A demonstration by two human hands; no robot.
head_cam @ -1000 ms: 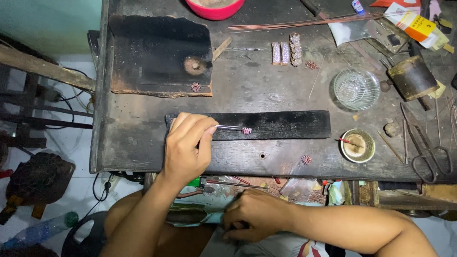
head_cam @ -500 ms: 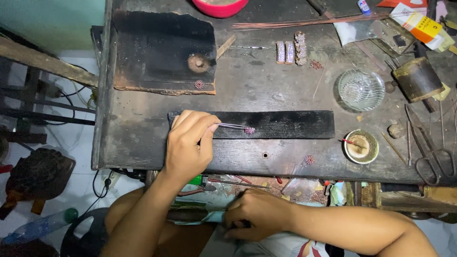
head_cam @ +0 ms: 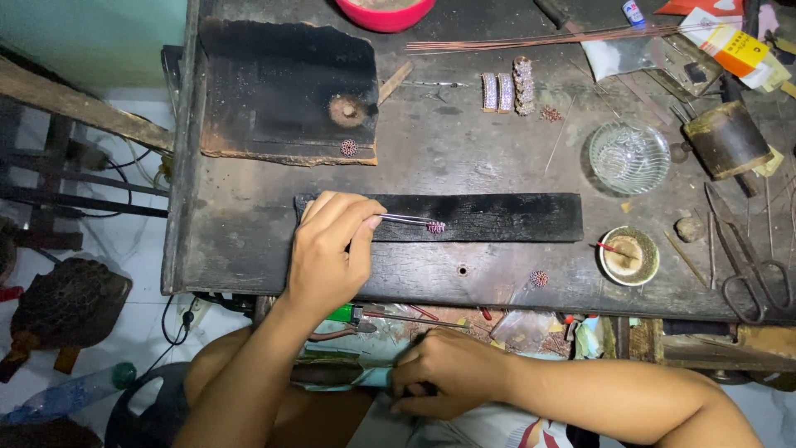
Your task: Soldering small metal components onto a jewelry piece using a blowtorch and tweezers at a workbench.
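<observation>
My left hand (head_cam: pixel 330 247) pinches metal tweezers (head_cam: pixel 406 220) whose tips hold a small reddish beaded ornament (head_cam: pixel 436 226) over a long black charred strip (head_cam: pixel 497 217) on the workbench. My right hand (head_cam: pixel 444 373) is below the bench edge, fingers curled over items in the open drawer; what it grips is hidden. Another small round ornament (head_cam: pixel 539 279) lies near the front edge, and one more ornament (head_cam: pixel 349 148) sits on the burnt black block (head_cam: pixel 286 87).
A glass dish (head_cam: pixel 628 156), a small round tin (head_cam: pixel 628 255), scissors (head_cam: pixel 750 274), a dark cylinder (head_cam: pixel 728 139), beaded bars (head_cam: pixel 507 87), thin wires (head_cam: pixel 539 40) and a red bowl (head_cam: pixel 385 12) crowd the dark bench. Stools and a plastic bottle (head_cam: pixel 66 396) lie on the floor at left.
The hands and tweezers hold almost the same pose; only the camera view has shifted slightly.
</observation>
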